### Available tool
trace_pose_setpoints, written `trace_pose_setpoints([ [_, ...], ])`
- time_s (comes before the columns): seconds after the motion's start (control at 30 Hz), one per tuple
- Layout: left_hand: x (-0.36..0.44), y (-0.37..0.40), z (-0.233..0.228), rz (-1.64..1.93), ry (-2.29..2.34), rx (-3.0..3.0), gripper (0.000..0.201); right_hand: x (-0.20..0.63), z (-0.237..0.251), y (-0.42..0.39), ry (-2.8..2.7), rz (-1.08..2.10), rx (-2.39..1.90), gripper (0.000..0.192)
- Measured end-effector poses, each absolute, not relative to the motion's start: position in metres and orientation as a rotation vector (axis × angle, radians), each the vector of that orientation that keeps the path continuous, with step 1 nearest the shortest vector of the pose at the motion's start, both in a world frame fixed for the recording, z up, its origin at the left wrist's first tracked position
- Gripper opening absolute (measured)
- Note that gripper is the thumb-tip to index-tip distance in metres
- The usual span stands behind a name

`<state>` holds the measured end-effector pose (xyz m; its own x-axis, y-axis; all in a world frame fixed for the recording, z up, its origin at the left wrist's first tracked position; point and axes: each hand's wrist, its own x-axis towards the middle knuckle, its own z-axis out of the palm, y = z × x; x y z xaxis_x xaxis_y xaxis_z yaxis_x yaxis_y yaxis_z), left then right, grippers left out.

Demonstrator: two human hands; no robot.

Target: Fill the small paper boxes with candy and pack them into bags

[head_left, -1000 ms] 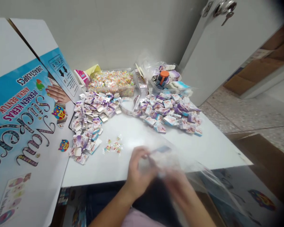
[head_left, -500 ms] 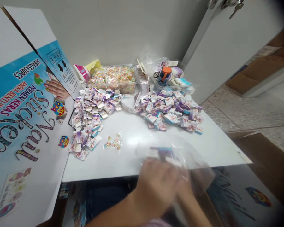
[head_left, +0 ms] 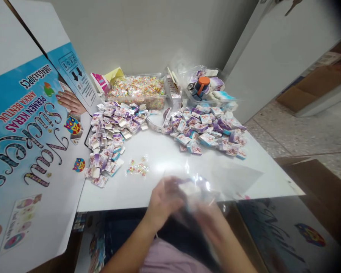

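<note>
Over the near edge of the white table [head_left: 261,182], both my hands work on a clear plastic bag [head_left: 216,178] with small purple and blue boxes inside. My left hand [head_left: 163,199] grips the bag's left side. Blurred by motion, my right hand [head_left: 208,218] holds the bag from below. Two heaps of small purple-and-white boxes lie beyond: one at the left [head_left: 110,132], one at the right [head_left: 207,131]. A few wrapped candies [head_left: 136,168] sit between them, close to my left hand.
A large blue "Nail Sticker" carton flap [head_left: 31,144] stands along the table's left side. Clear tubs of colourful candies [head_left: 138,91] and of mixed items with an orange-capped bottle [head_left: 201,85] line the wall. A white door [head_left: 272,53] and a brown carton [head_left: 318,189] are at the right.
My left hand has gone right and come back left on the bag. The bag has shifted and its film now spreads flat to the right over the table edge.
</note>
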<state>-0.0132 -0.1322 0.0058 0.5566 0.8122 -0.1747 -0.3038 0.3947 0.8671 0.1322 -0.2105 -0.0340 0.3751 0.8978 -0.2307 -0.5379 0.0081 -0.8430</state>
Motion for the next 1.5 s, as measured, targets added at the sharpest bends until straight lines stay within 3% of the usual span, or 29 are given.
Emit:
trace_pose_setpoints([
  [0.1,-0.006,-0.135,0.021,0.692,0.652,0.909,0.064,0.129,-0.025,-0.211,-0.480,1.230,-1.131,0.069],
  [0.3,0.001,-0.142,0.019,0.641,0.836,0.822,0.077,0.142,0.004,-0.218,-0.701,1.316,-1.364,0.050],
  [0.67,0.006,-0.140,0.006,0.761,0.921,0.635,0.074,0.147,0.002,-0.204,-1.125,1.388,-1.560,0.050],
  [0.77,0.006,-0.135,0.005,0.734,0.956,0.580,0.074,0.143,-0.009,-0.207,-1.110,1.225,-1.684,0.062],
  [0.9,0.003,-0.120,-0.002,0.678,0.997,0.569,0.073,0.136,-0.022,-0.217,-1.233,0.681,-1.891,0.086],
  [1.0,0.001,-0.105,-0.006,0.591,1.041,0.669,0.072,0.130,-0.027,-0.221,-1.391,0.408,-1.857,0.063],
  [1.1,0.002,-0.091,-0.008,0.514,1.045,0.819,0.077,0.125,-0.030,-0.217,-1.443,0.376,-1.820,0.046],
  [1.27,0.009,-0.069,-0.015,0.435,1.037,1.116,0.083,0.126,-0.041,-0.200,-1.448,0.474,-1.816,0.067],
  [1.5,0.037,-0.062,-0.025,0.563,1.153,1.424,0.075,0.126,-0.061,-0.189,-1.349,0.340,-1.960,0.067],
])
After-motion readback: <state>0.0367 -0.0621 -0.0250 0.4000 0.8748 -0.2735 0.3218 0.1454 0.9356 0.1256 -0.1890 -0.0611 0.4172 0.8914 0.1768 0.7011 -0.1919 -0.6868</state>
